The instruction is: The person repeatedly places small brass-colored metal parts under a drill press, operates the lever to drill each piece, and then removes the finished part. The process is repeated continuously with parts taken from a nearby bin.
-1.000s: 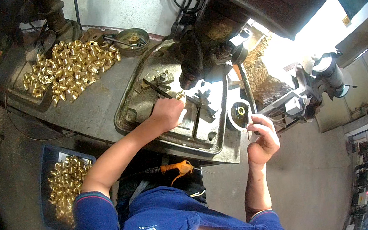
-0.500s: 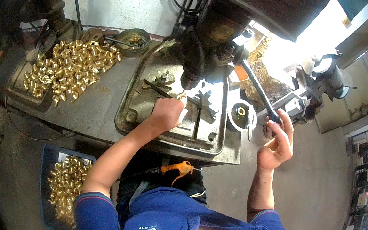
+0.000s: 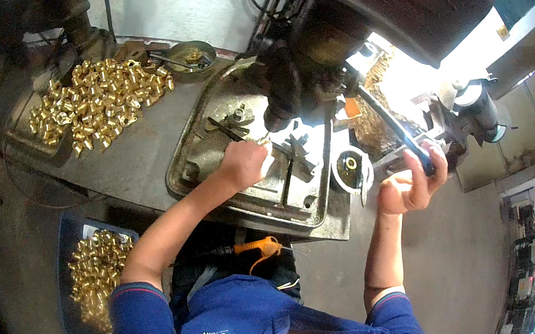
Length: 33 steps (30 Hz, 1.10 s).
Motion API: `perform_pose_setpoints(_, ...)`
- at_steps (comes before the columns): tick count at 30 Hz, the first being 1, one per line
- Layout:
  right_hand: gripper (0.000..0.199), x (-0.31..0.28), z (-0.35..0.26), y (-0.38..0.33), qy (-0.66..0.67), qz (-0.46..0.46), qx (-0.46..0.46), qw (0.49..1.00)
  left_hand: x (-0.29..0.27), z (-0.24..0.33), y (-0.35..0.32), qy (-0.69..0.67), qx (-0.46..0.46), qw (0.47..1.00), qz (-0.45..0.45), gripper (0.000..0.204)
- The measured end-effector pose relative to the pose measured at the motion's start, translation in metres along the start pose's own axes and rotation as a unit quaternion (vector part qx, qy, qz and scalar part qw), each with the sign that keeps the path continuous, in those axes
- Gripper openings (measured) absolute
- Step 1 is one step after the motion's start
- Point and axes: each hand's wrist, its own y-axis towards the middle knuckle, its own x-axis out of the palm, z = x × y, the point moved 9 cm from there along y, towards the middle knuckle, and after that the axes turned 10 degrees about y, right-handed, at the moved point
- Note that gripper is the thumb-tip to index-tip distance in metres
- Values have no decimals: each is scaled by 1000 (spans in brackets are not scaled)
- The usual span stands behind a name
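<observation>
My left hand [image 3: 247, 163] is closed, its fingertips down at the fixture [image 3: 295, 155] on the drill press table [image 3: 197, 152]. A bright glint shows at those fingertips, but glare and the hand hide what they pinch. Just above hangs the dark spindle head [image 3: 281, 113] of the drill press. On the right, my right hand [image 3: 411, 186] has its fingers curled round the end of the feed lever [image 3: 390, 118]. That lever slants from the press hub down toward the right.
Brass fittings [image 3: 105, 99] lie heaped on the bench at the far left, and more fill a blue bin [image 3: 68, 256] below. A round dish [image 3: 193, 60] stands behind. Beside the table is a white cup [image 3: 352, 168]. An orange air gun [image 3: 260, 246] hangs at the bench front.
The feed lever's end has swung to the right, and my right hand has moved right and slightly up with it, its fingers closing further. My left hand has stayed in place.
</observation>
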Motion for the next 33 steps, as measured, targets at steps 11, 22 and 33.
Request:
perform_pose_setpoints(11,31,11,17,45,26,-7,-109,994,-19,7,2,0,-11,998,-62,21)
perform_pose_setpoints(22,13,20,153,96,-15,7,129,991,-28,15,14,13,-3,1000,-2,9)
perform_pose_setpoints(33,33,69,256,86,155,-92,193,965,-71,-70,-118,-185,-144,972,10,10)
